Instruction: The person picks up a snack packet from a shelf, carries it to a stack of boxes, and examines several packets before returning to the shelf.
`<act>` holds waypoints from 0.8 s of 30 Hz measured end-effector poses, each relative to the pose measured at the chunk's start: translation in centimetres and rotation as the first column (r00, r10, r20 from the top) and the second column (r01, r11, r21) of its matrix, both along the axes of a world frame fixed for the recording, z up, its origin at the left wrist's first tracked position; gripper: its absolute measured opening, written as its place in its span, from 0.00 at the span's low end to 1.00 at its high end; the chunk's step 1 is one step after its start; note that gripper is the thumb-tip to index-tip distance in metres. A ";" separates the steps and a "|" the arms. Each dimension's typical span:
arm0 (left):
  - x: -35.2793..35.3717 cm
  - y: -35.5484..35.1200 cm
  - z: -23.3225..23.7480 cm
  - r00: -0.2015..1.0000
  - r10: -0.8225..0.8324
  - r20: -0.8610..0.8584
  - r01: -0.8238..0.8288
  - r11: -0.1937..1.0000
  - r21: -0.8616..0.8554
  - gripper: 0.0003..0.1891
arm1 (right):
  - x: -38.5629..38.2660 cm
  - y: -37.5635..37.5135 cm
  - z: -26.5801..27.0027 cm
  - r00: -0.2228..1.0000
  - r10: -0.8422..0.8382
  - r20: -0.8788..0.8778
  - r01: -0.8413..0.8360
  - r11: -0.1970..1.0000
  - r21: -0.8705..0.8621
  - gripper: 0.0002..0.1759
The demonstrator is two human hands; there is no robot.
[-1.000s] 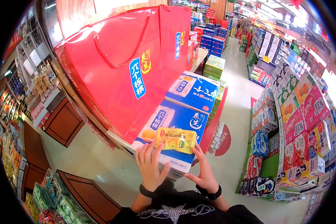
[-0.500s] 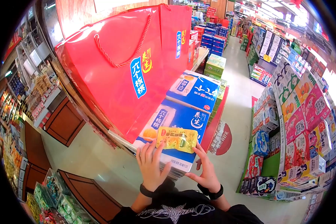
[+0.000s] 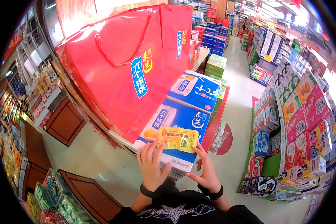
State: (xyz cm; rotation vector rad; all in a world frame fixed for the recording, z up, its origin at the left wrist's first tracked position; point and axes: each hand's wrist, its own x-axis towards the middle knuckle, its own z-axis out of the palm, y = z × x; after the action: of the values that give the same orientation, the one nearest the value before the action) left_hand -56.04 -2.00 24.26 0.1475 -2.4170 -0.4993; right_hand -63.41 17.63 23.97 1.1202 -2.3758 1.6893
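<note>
Two hands, ours: left hand spread flat on blue carton; right hand loosely spread, fingertip touching yellow packet above.

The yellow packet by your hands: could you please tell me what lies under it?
The yellow packet rests on the printed top of a blue carton. Fingertips of the left hand and right hand touch its edges. The print directly beneath it is hidden.
</note>
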 end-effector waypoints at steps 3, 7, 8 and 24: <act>0.0 0.0 0.0 1.000 0.000 -0.001 0.000 1.000 -0.001 0.30 | 0.1 0.0 -0.1 1.000 -0.003 0.001 0.003 1.000 0.005 0.46; 0.0 0.0 0.0 1.000 -0.001 0.001 0.001 1.000 -0.001 0.30 | 0.1 0.0 0.0 1.000 -0.011 0.002 0.011 1.000 0.005 0.46; 0.0 0.0 0.0 1.000 -0.001 0.002 0.001 1.000 0.000 0.30 | 0.2 0.0 0.1 1.000 -0.011 0.003 0.011 1.000 0.006 0.46; 0.2 -0.2 0.2 1.000 -0.009 0.008 0.009 1.000 0.006 0.30 | 0.2 -0.1 0.9 0.999 -0.037 -0.009 0.037 0.999 0.040 0.46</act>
State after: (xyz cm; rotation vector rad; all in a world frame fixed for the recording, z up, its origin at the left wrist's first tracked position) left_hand -55.86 -2.15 24.42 0.1412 -2.4254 -0.5105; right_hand -63.20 17.54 24.83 1.0794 -2.4210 1.6299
